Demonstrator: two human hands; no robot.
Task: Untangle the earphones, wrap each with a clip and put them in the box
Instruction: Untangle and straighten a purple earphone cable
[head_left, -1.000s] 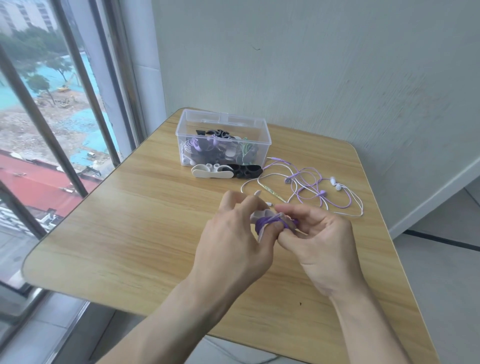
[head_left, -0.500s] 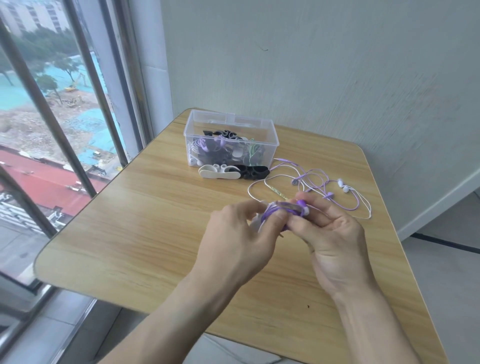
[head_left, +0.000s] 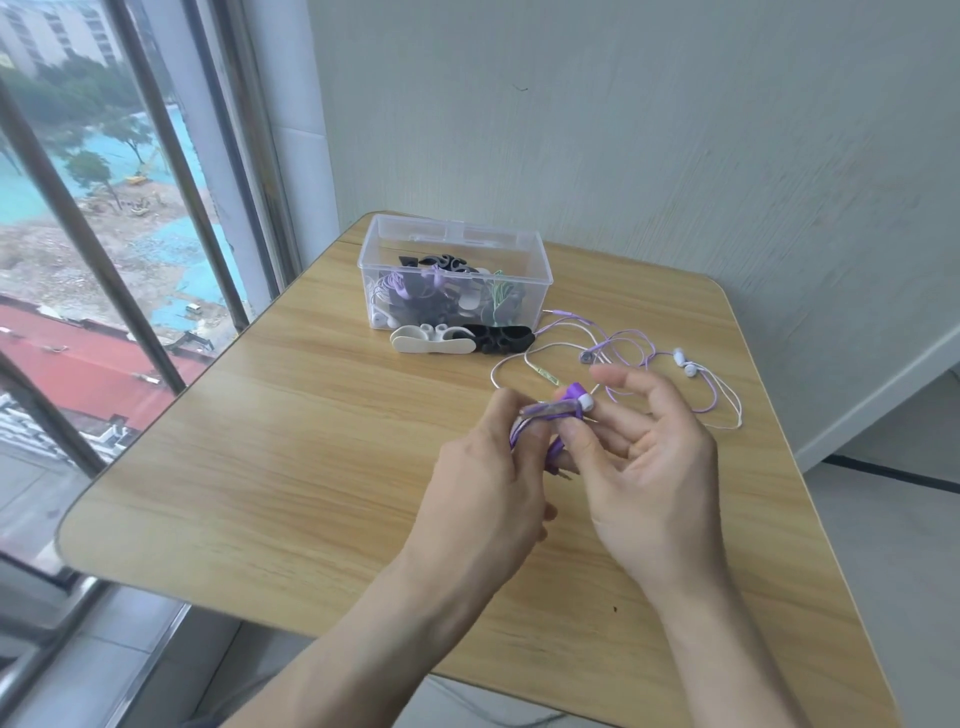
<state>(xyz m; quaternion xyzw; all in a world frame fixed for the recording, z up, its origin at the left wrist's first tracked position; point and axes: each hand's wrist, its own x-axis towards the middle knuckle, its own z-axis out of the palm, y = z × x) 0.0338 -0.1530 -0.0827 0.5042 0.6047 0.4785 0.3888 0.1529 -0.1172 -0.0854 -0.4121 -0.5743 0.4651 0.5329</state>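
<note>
We hold 1 purple earphone bundle (head_left: 553, 413) above the wooden table (head_left: 291, 447), wound on a clip; our left hand (head_left: 485, 488) has its fingers curled round the bundle's near end, gripping it; our right hand (head_left: 644, 467) pinches the far end between thumb and a lower finger, its other fingers spread loosely above; 1 white earbud tip (head_left: 585, 401) shows at the bundle's right end. Beyond the hands, 1 loose tangle of purple and white earphones (head_left: 634, 364) lies on the table, just right of the box. 1 clear plastic box (head_left: 524, 249) stands open near the table's far edge, holding several wrapped sets in purple, black, white and green. Against its front wall lie 2 spare clips: 1 white clip (head_left: 431, 344); 1 black clip (head_left: 501, 338), touching end to end. A window (head_left: 93, 218) stands at left.
</note>
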